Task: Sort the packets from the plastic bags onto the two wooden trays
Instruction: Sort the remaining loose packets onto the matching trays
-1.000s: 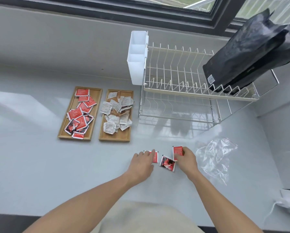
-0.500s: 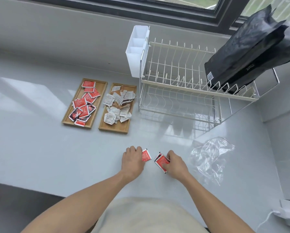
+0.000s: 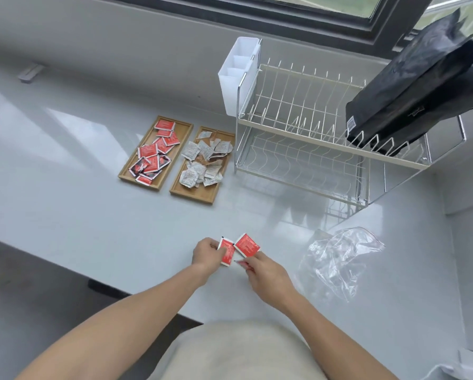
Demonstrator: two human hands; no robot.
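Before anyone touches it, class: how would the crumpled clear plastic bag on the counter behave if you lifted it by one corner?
The crumpled clear plastic bag would probably hang limp, since it already lies wrinkled and collapsed. It looks empty, so it is likely very light and might drift. On the glossy white counter a push would probably slide or bunch it, not roll it.

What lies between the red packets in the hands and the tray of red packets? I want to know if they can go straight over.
Nothing visible. The left hand and right hand hold red packets; only bare countertop lies between them and the left wooden tray. The dish rack and plastic bag sit off to the right.
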